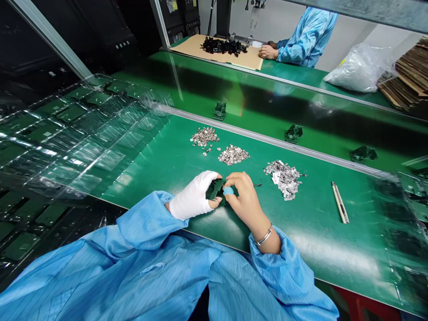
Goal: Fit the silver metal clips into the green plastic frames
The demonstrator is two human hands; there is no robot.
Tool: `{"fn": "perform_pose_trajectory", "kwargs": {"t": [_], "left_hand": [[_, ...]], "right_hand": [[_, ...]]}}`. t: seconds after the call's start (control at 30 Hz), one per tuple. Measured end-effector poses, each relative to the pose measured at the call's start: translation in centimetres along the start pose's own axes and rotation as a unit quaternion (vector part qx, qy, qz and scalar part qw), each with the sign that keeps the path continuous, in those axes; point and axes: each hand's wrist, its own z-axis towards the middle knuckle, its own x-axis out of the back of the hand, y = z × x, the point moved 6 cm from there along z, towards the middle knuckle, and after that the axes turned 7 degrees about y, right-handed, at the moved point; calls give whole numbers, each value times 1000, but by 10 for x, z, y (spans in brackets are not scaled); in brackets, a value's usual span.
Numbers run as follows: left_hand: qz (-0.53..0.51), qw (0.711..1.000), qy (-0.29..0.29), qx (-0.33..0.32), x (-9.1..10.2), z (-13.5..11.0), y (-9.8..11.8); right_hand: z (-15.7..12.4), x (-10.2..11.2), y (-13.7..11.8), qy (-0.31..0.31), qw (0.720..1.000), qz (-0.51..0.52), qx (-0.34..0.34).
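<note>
My left hand (195, 196), in a white glove with bare fingertips, is closed around the edges of a small dark green part (215, 189), perhaps a circuit board or housing. My right hand (245, 196) wears a bracelet and something blue on a fingertip. Its thumb and fingers pinch together at the part's right side; whatever lies between them is hidden. A thin dark strand (257, 184) shows just right of the knuckles. Beyond the hands lie two heaps of tiny metal pieces (204, 136) (233, 154), and to the right is a heap of flat silvery pieces (285, 179).
Clear plastic trays (83, 133) holding green parts crowd the left; another tray (409, 214) stands at the right edge. A slim pale tool (340, 202) lies on the green table (310, 240). Behind a transparent panel with a metal rail (267, 139), a co-worker's hand (268, 52) rests near black parts (223, 46).
</note>
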Motion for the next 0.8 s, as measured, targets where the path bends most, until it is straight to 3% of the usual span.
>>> {"fn": "perform_pose_trajectory", "kwargs": {"t": [0.17,0.33,0.43,0.57,0.8], "left_hand": [[37,998,14,-46,3,-1,6],[-27,1000,-5,4,4,1,6],[-37,999,22,1,3,3,7],[-10,998,55,2,1,8,4],[43,998,33,7,1,17,4]], "right_hand": [[0,1,-2,10,1000,16,-4],[1,0,-1,29,998,57,-27],[1,0,-1,40,997,63,-34],[-1,-1,-2,44,997,58,-37],[-3,-3,-4,37,997,49,-51]]}}
